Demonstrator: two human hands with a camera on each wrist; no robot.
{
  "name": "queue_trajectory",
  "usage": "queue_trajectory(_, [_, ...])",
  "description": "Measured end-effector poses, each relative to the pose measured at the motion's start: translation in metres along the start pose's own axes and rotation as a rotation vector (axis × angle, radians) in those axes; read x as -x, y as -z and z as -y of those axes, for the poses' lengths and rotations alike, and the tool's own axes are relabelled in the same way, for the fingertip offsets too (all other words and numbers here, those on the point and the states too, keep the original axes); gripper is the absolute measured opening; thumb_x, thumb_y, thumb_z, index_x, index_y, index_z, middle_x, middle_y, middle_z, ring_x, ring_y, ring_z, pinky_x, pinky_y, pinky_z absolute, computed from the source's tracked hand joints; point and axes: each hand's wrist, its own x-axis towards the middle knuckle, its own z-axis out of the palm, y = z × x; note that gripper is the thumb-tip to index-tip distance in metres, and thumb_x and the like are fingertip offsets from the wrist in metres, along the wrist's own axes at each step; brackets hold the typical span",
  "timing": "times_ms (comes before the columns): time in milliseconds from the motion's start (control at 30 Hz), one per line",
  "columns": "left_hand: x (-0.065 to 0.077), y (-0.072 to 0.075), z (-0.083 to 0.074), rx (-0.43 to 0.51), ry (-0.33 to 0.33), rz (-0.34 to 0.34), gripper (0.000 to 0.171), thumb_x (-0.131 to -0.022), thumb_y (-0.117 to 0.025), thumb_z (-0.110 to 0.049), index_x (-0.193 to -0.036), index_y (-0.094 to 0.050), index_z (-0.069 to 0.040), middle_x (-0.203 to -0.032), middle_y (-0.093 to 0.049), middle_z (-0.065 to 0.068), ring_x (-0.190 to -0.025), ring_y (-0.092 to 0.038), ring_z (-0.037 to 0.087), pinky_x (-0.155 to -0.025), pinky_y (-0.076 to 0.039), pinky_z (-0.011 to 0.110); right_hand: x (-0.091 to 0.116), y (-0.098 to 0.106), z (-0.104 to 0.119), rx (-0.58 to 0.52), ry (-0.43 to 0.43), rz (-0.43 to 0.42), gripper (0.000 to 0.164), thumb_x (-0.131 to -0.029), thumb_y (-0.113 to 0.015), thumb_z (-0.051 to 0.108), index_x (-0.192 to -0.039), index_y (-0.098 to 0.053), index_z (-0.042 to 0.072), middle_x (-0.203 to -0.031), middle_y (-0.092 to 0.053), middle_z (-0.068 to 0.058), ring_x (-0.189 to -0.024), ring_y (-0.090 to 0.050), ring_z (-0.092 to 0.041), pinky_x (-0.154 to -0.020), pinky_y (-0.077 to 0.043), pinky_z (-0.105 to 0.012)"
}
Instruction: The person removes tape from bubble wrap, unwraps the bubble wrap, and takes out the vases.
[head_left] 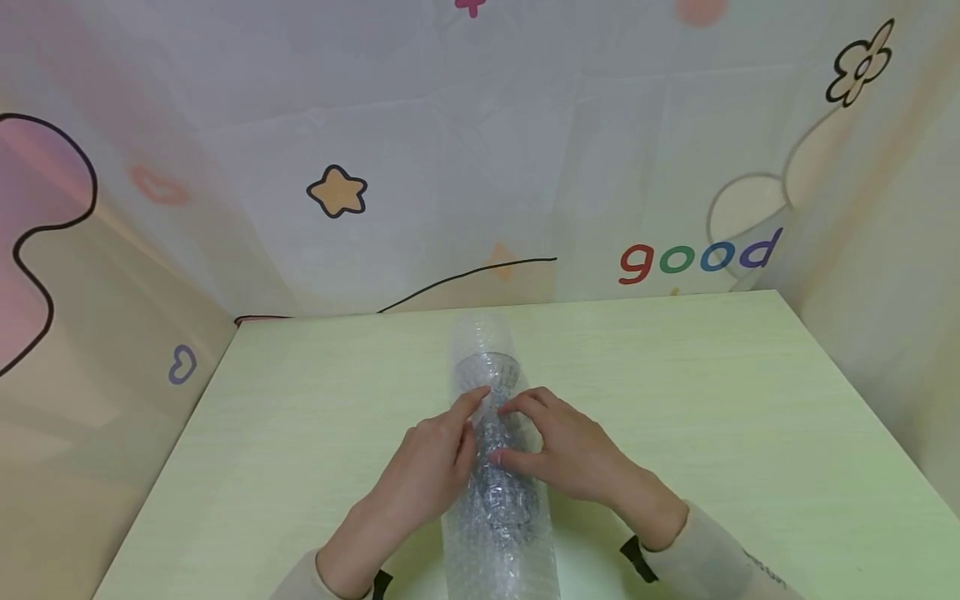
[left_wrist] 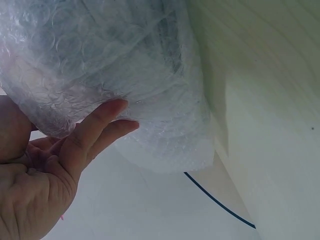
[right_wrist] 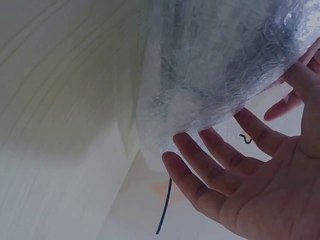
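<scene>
Left hand [head_left: 429, 468], fingers extended, and right hand [head_left: 576, 450], fingers spread, touched the bubble-wrapped bundle [head_left: 504, 510] from opposite sides, apparently steadying it on the worktop [head_left: 720, 400].

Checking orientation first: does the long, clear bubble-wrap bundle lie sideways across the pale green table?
No; in the head view the bundle runs near to far, toward the back edge of the table.
</scene>
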Motion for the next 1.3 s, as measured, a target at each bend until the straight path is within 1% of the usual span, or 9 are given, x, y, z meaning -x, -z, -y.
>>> queue_trajectory(400, [-0.0004, -0.0002, 0.0015, 0.027, -0.014, 0.008, 0.050, -0.103, -0.054, -0.005, -0.152, -0.049, -0.013, -0.061, -0.044, -0.007, -0.047, -0.033, 0.002, -0.048, -0.037, 0.021, -0.0014, -0.0002, -0.0009, -0.005, 0.053, 0.063, 0.043, -0.093, -0.073, 0.045, -0.135, -0.067, 0.035, -0.140, -0.055, -0.012, -0.093, -0.066, -0.022, -0.073, -0.054, -0.040])
queue_trajectory(500, [-0.0003, -0.0003, 0.0020, 0.042, -0.024, 0.002, 0.052, -0.103, -0.053, -0.003, -0.152, -0.051, -0.020, -0.062, -0.046, -0.005, -0.049, -0.030, 0.001, -0.051, -0.037, 0.020, -0.0013, -0.0001, -0.0016, -0.009, 0.062, 0.074, 0.042, -0.094, -0.072, 0.045, -0.135, -0.068, 0.035, -0.141, -0.054, -0.013, -0.092, -0.066, -0.022, -0.072, -0.054, -0.039])
queue_trajectory(533, [-0.0002, -0.0004, 0.0022, 0.045, -0.029, -0.003, 0.053, -0.102, -0.052, -0.002, -0.151, -0.052, -0.022, -0.067, -0.054, -0.004, -0.050, -0.029, 0.001, -0.053, -0.039, 0.021, -0.0013, 0.0000, -0.0018, -0.008, 0.062, 0.078, 0.041, -0.095, -0.072, 0.045, -0.135, -0.068, 0.036, -0.142, -0.053, -0.013, -0.092, -0.066, -0.022, -0.073, -0.053, -0.039])
queue_trajectory(633, [-0.0002, 0.0000, 0.0020, 0.047, -0.041, -0.015, 0.054, -0.101, -0.053, 0.000, -0.148, -0.056, -0.027, -0.092, -0.072, -0.002, -0.052, -0.027, 0.001, -0.059, -0.042, 0.022, -0.0015, 0.0004, -0.0023, -0.009, 0.059, 0.088, 0.041, -0.095, -0.072, 0.045, -0.134, -0.068, 0.036, -0.141, -0.053, -0.012, -0.092, -0.064, -0.020, -0.073, -0.053, -0.038])
queue_trajectory(733, [-0.0004, 0.0005, 0.0017, 0.052, -0.039, -0.010, 0.052, -0.100, -0.052, 0.000, -0.144, -0.059, -0.027, -0.096, -0.072, -0.003, -0.053, -0.027, 0.001, -0.059, -0.042, 0.022, -0.0018, 0.0011, -0.0023, -0.012, 0.053, 0.094, 0.040, -0.095, -0.071, 0.045, -0.134, -0.068, 0.037, -0.141, -0.052, -0.012, -0.092, -0.063, -0.019, -0.073, -0.052, -0.038])
queue_trajectory(867, [-0.0004, 0.0015, 0.0017, 0.051, -0.019, 0.010, 0.043, -0.101, -0.051, -0.004, -0.140, -0.060, -0.019, -0.071, -0.052, -0.006, -0.049, -0.029, 0.000, -0.049, -0.036, 0.020, -0.0021, 0.0018, -0.0019, -0.007, 0.054, 0.094, 0.039, -0.095, -0.071, 0.046, -0.133, -0.069, 0.037, -0.141, -0.052, -0.012, -0.095, -0.063, -0.020, -0.073, -0.051, -0.037])
queue_trajectory(1067, [-0.0006, 0.0020, 0.0023, 0.050, -0.005, 0.013, 0.037, -0.101, -0.051, -0.006, -0.136, -0.059, -0.015, -0.068, -0.048, -0.008, -0.046, -0.031, 0.000, -0.046, -0.034, 0.020, -0.0023, 0.0016, -0.0016, -0.008, 0.054, 0.089, 0.039, -0.094, -0.072, 0.045, -0.132, -0.070, 0.037, -0.141, -0.052, -0.012, -0.097, -0.064, -0.022, -0.073, -0.051, -0.038])
queue_trajectory(1167, [-0.0009, 0.0019, 0.0025, 0.072, -0.009, 0.005, 0.041, -0.100, -0.050, -0.004, -0.137, -0.061, -0.020, -0.067, -0.050, -0.007, -0.047, -0.031, -0.001, -0.047, -0.036, 0.020, -0.0024, 0.0013, -0.0023, -0.011, 0.055, 0.087, 0.039, -0.094, -0.072, 0.046, -0.132, -0.069, 0.038, -0.141, -0.052, -0.011, -0.096, -0.064, -0.022, -0.073, -0.051, -0.038])
queue_trajectory(1300, [-0.0013, 0.0015, 0.0029, 0.076, -0.035, -0.015, 0.039, -0.098, -0.050, 0.001, -0.125, -0.066, -0.023, -0.090, -0.067, -0.007, -0.051, -0.035, 0.000, -0.050, -0.038, 0.020, -0.0023, 0.0010, -0.0035, -0.009, 0.055, 0.087, 0.041, -0.094, -0.071, 0.048, -0.134, -0.068, 0.037, -0.143, -0.051, -0.012, -0.091, -0.063, -0.020, -0.072, -0.050, -0.037])
